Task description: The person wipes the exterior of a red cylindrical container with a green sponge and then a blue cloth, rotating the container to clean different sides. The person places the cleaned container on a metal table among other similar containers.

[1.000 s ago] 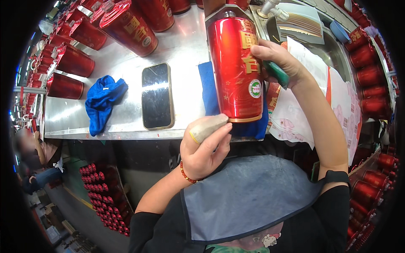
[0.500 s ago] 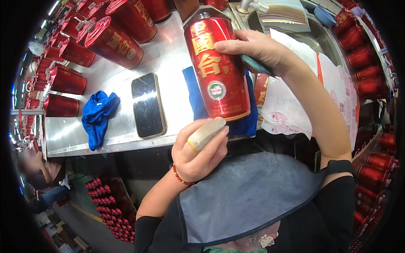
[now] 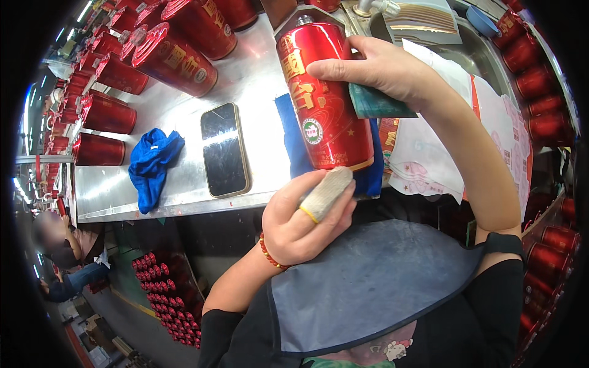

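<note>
A glossy red bottle (image 3: 334,122) with gold characters and a round emblem lies tilted, its neck pointing away from me, over a blue cloth (image 3: 291,132). My right hand (image 3: 374,67) grips its side, the thumb across the front and the fingers hidden behind. A teal piece of cloth or pad (image 3: 377,103) shows beneath that palm. At the bottle's base is my left hand (image 3: 304,218), its fingers curled together with the tips against the bottom edge. A pale knitted finger sleeve (image 3: 328,195) with a yellow rim covers one of its fingers.
Several red bottles (image 3: 175,61) stand at the left of the metal table (image 3: 178,196). A phone (image 3: 224,150) and a crumpled blue cloth (image 3: 152,165) lie nearer. To the right are white printed sheets (image 3: 429,147), a sink (image 3: 469,55) and racked red bottles (image 3: 543,92). Another person (image 3: 67,245) sits far left.
The bottle has turned about its length, so its characters and emblem have shifted toward its left side. More of the teal piece shows under my right hand. The whole view has shifted slightly.
</note>
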{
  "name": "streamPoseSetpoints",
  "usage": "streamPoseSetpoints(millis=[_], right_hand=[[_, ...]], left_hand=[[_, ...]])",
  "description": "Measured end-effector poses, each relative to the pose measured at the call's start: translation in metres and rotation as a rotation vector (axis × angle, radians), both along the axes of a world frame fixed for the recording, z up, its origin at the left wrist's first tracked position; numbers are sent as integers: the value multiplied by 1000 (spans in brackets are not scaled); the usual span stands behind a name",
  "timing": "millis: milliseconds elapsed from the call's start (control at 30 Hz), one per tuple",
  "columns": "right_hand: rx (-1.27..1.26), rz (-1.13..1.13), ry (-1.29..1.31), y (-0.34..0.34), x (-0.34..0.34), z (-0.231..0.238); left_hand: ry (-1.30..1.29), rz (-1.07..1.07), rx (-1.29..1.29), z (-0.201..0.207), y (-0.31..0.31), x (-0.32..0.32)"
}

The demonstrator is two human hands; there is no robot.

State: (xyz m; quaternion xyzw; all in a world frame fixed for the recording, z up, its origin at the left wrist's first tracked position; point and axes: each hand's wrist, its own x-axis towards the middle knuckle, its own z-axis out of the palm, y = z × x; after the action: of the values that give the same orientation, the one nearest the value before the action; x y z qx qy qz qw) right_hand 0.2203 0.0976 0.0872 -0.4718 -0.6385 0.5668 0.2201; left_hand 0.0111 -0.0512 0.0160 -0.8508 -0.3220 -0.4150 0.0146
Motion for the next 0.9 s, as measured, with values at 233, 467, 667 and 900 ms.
streamPoseSetpoints(millis=[233, 467, 667, 900], right_hand=[[-9, -74, 47, 8, 11, -24], [-123, -19, 247, 18, 14, -52], [135, -5, -307, 9, 1, 2], [-75, -4, 115, 9, 18, -27]], left_hand=[[-81, 30, -109, 5, -1, -4], [-119, 11, -152, 4, -2, -7], [-17, -26, -103, 16, 4, 0], [-48, -9, -109, 13, 0, -2]])
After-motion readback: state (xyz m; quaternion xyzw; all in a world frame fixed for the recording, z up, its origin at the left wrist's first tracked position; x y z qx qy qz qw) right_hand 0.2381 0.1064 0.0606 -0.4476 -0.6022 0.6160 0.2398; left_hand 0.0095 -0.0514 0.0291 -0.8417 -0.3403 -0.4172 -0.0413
